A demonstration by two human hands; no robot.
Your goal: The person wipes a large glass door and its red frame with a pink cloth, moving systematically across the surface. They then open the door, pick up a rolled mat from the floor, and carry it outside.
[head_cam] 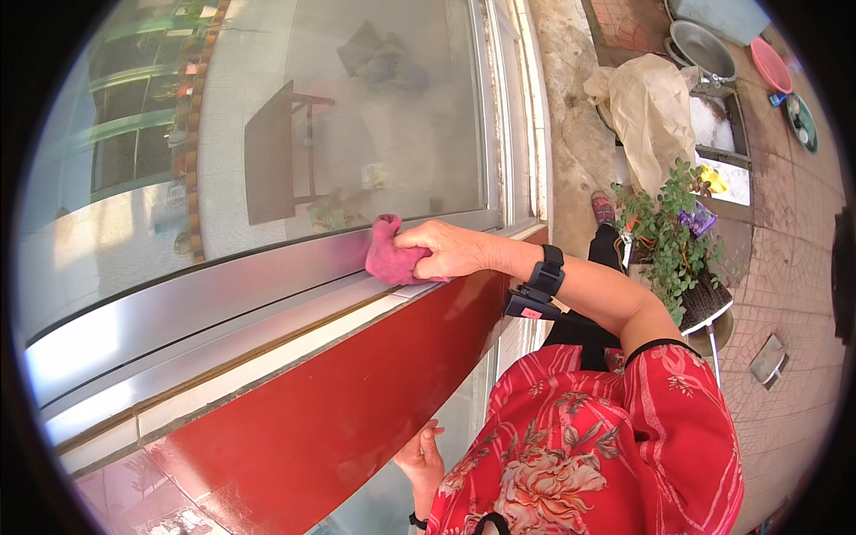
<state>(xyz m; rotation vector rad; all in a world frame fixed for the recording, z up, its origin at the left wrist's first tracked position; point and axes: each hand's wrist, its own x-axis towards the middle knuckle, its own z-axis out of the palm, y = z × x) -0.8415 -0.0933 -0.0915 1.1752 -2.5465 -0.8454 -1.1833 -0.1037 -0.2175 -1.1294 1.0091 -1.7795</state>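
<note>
My right hand (447, 249) presses a bunched pink cloth (399, 254) onto the silver metal window frame (221, 277), low on the pane. Part of the cloth is hidden under my fingers. Behind the frame rises a window pane (394, 147), with reflections across it. Below the frame runs a white tiled sill strip (267, 348), then a glossy red panel (321, 388). Beside the lower edge of that panel is my left hand (421, 456), fingers loosely curled and apart, with no object visible in it. Whether it touches the panel is unclear.
At my right stands a leafy potted plant (682, 234) near a beige plastic sheet (652, 114). Farther off are a metal basin (705, 50), a pink basin (770, 65) and a green basin (801, 124). A dustpan-like object (769, 360) lies on the paved floor (796, 281).
</note>
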